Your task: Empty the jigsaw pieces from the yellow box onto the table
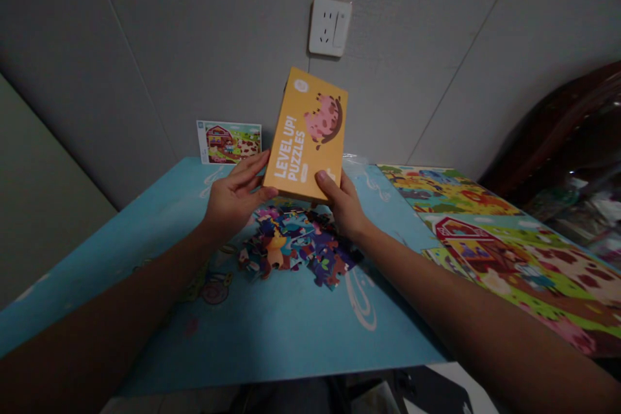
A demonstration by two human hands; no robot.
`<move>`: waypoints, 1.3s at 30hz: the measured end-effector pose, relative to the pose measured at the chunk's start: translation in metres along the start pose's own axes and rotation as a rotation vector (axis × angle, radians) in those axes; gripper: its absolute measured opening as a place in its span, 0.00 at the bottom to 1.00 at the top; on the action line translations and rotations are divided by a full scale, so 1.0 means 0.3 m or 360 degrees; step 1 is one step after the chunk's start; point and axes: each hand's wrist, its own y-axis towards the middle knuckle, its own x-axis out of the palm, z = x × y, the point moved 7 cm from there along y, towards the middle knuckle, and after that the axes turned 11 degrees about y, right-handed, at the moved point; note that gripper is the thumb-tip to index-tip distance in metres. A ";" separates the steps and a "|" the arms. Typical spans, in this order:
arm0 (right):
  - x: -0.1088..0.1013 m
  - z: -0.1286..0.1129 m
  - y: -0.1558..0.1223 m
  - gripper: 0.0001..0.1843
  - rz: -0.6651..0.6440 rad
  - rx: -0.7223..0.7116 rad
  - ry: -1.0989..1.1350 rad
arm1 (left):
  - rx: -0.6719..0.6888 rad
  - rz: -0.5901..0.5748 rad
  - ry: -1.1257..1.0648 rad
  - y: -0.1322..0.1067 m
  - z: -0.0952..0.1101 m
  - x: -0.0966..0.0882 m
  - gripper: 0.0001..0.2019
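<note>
Both of my hands hold an orange puzzle box [310, 136], tilted above the table, with "LEVEL UP! PUZZLES" and a pink spotted pig on its face. My left hand [237, 194] grips the lower left edge, thumb along the bottom corner. At the lower right corner, my right hand [344, 200] has its thumb on the front and its other fingers behind, out of sight. Beneath the box lies a loose heap of jigsaw pieces [295, 246], mostly blue, purple and orange. The top of the heap is partly hidden by the box and hands.
A blue patterned tabletop [291, 349] meets the grey wall. Against the wall leans a farm picture card [230, 143]. On the right lie a farm puzzle picture [533, 272] and an animal puzzle picture [446, 191]. A wall socket [330, 27] sits above.
</note>
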 end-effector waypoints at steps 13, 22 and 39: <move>-0.013 -0.023 -0.007 0.33 0.0058 -0.0021 -0.0160 | 0.0095 0.0225 0.0233 -0.001 -0.044 -0.039 0.19; -0.014 -0.041 -0.006 0.31 0.0112 -0.0113 -0.0057 | -0.0101 0.0155 0.0179 -0.008 -0.080 -0.027 0.22; -0.286 -0.160 0.042 0.35 0.1040 -0.0626 -0.0105 | -0.0386 0.0135 0.0412 -0.014 -0.069 -0.035 0.19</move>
